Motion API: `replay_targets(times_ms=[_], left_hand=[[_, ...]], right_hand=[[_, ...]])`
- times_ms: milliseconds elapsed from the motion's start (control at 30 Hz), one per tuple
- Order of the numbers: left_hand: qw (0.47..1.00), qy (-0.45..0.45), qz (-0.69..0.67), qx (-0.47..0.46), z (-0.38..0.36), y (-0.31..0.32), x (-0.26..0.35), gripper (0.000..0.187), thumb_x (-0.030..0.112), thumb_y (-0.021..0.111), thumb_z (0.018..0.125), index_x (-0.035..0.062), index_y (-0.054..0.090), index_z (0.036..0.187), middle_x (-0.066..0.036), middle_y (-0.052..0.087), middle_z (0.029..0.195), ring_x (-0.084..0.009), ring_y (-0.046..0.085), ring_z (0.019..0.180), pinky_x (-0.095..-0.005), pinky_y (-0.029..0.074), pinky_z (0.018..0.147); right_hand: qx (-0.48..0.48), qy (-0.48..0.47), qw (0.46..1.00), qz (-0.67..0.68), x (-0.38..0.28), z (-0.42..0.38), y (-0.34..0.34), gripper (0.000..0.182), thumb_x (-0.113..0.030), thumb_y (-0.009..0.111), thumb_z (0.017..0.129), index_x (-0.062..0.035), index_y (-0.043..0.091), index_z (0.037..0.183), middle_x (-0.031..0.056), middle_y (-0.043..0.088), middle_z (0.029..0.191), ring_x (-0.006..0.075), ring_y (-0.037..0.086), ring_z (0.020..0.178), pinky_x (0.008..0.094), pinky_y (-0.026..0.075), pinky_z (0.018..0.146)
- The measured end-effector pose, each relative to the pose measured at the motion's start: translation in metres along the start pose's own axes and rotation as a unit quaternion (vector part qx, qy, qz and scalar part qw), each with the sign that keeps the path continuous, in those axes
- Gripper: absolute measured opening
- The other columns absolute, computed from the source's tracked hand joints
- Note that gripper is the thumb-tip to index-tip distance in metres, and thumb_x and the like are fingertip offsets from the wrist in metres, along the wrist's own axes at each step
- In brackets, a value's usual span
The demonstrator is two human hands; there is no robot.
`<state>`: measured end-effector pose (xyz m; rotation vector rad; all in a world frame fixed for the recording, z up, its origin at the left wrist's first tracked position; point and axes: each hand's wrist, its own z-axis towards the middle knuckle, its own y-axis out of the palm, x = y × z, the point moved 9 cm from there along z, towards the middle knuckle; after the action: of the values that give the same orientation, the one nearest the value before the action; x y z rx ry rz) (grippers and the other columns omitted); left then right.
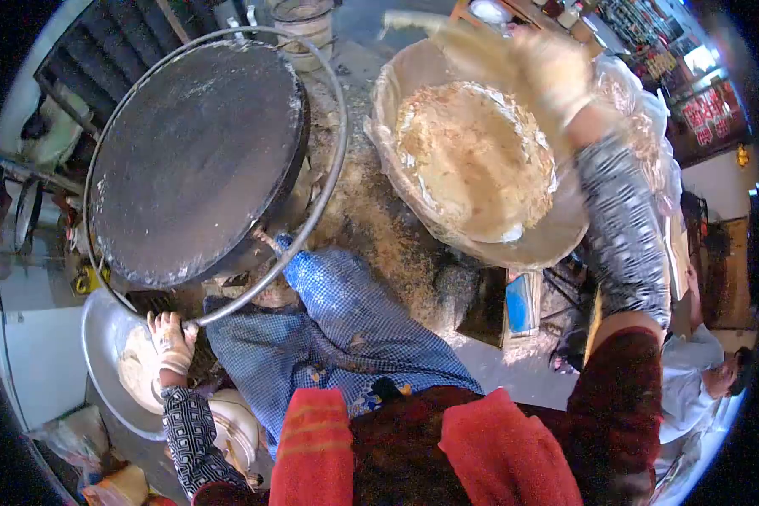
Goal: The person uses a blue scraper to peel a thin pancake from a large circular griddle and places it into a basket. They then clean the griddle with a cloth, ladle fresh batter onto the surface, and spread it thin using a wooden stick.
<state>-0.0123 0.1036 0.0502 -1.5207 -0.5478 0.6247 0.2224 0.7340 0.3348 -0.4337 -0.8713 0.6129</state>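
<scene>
My left hand [174, 344], in a pale glove, is closed at the near edge of a metal ring [333, 181], its fingers bent over the rim. The ring encircles a large round black griddle [198, 160]. Under that hand is a metal basin [101, 358] with pale batter or dough [139, 367] in it. My right hand [552, 72], also gloved and smeared by motion, is raised over the far right side of a big plastic-lined tub [388, 110]. It grips a pale, long, flat tool [460, 51], too blurred to name exactly. Beige, flaky material [472, 160] lies in the tub.
A blue checked cloth [354, 312] covers my lap between griddle and tub. A bucket [304, 29] stands beyond the griddle. Clear plastic bags [637, 118] lie right of the tub. Another person [700, 379] is at the far right. A box with a blue panel [521, 304] sits below the tub.
</scene>
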Motion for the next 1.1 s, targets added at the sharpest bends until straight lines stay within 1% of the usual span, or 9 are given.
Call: replay_targets(times_ms=[100, 167, 267, 467, 767, 967, 1000, 1067, 1100], left_hand=[[0.998, -0.019, 0.024, -0.047, 0.002, 0.002, -0.001, 0.033, 0.026, 0.064, 0.074, 0.0047, 0.058, 0.098, -0.015, 0.055, 0.099, -0.0344, 0.050, 0.105, -0.0525, 0.021, 0.113], [0.998, -0.021, 0.032, -0.054, 0.003, -0.005, 0.005, 0.027, 0.024, 0.064, 0.075, 0.0076, 0.057, 0.095, -0.013, 0.056, 0.098, -0.0328, 0.051, 0.105, -0.0496, 0.022, 0.113], [0.998, -0.006, 0.043, -0.046, 0.005, -0.008, 0.010, 0.022, 0.024, 0.053, 0.084, 0.0047, 0.059, 0.093, -0.015, 0.058, 0.094, -0.0356, 0.053, 0.101, -0.0511, 0.027, 0.111], [0.998, 0.012, 0.049, -0.036, 0.007, -0.001, 0.020, 0.019, 0.023, 0.055, 0.083, 0.0046, 0.057, 0.088, -0.017, 0.057, 0.090, -0.0383, 0.053, 0.096, -0.0508, 0.035, 0.103], [0.999, -0.022, 0.003, 0.044, 0.046, -0.011, 0.146, 0.024, 0.028, 0.062, 0.081, 0.0048, 0.060, 0.077, -0.016, 0.062, 0.069, -0.0370, 0.060, 0.067, -0.0473, 0.047, 0.067], [0.961, -0.173, -0.216, 0.021, 0.147, -0.038, 0.293, 0.036, 0.040, 0.057, 0.088, 0.0049, 0.062, 0.098, -0.020, 0.065, 0.082, -0.0405, 0.063, 0.076, -0.0479, 0.051, 0.073], [0.948, -0.026, -0.272, 0.164, 0.159, -0.089, 0.333, 0.034, 0.035, 0.064, 0.083, 0.0044, 0.062, 0.097, -0.021, 0.064, 0.085, -0.0386, 0.064, 0.078, -0.0470, 0.050, 0.071], [0.880, 0.166, -0.439, 0.077, 0.161, -0.091, 0.430, 0.026, 0.028, 0.065, 0.078, 0.0076, 0.062, 0.093, -0.018, 0.063, 0.091, -0.0358, 0.063, 0.085, -0.0462, 0.051, 0.072], [0.782, 0.446, -0.405, 0.158, 0.103, -0.121, 0.485, 0.027, 0.028, 0.063, 0.078, 0.0093, 0.063, 0.097, -0.016, 0.061, 0.103, -0.0359, 0.062, 0.092, -0.0473, 0.051, 0.076]], right_hand=[[0.030, -0.073, 0.997, -0.020, -0.106, -0.139, 0.100, 0.026, -0.018, 0.049, 0.087, -0.0026, 0.064, 0.101, 0.0180, 0.065, 0.092, 0.0299, 0.065, 0.083, 0.0467, 0.053, 0.069], [-0.463, 0.026, 0.875, 0.141, -0.145, -0.202, 0.177, 0.028, -0.018, 0.046, 0.089, -0.0051, 0.064, 0.106, 0.0178, 0.068, 0.100, 0.0332, 0.066, 0.090, 0.0488, 0.052, 0.071], [-0.423, 0.101, 0.885, 0.165, -0.175, -0.281, 0.223, 0.026, -0.021, 0.045, 0.090, -0.0102, 0.067, 0.101, 0.0104, 0.070, 0.098, 0.0304, 0.066, 0.089, 0.0484, 0.051, 0.073], [-0.633, 0.246, 0.710, 0.187, -0.198, -0.366, 0.262, 0.027, -0.026, 0.055, 0.089, -0.0182, 0.071, 0.109, 0.0026, 0.067, 0.118, 0.0247, 0.063, 0.112, 0.0513, 0.049, 0.087], [-0.561, 0.290, 0.725, 0.275, -0.174, -0.309, 0.198, 0.047, -0.050, 0.055, 0.087, -0.0085, 0.070, 0.103, 0.0138, 0.070, 0.103, 0.0322, 0.067, 0.096, 0.0429, 0.053, 0.082], [-0.159, 0.259, 0.829, 0.470, -0.244, -0.210, 0.060, 0.018, -0.020, 0.063, 0.085, -0.0053, 0.064, 0.095, 0.0162, 0.066, 0.101, 0.0353, 0.061, 0.092, 0.0467, 0.046, 0.080], [-0.004, 0.183, 0.814, 0.551, -0.260, -0.204, 0.022, 0.019, -0.019, 0.059, 0.085, -0.0033, 0.060, 0.096, 0.0187, 0.060, 0.093, 0.0355, 0.059, 0.089, 0.0452, 0.047, 0.079], [-0.107, 0.148, 0.851, 0.492, -0.295, -0.234, 0.008, 0.022, -0.021, 0.060, 0.085, -0.0053, 0.059, 0.101, 0.0177, 0.058, 0.106, 0.0355, 0.057, 0.096, 0.0454, 0.047, 0.082], [-0.130, 0.163, 0.830, 0.518, -0.299, -0.255, 0.005, 0.024, -0.022, 0.061, 0.085, -0.0072, 0.059, 0.104, 0.0166, 0.058, 0.108, 0.0353, 0.057, 0.097, 0.0453, 0.046, 0.084]])
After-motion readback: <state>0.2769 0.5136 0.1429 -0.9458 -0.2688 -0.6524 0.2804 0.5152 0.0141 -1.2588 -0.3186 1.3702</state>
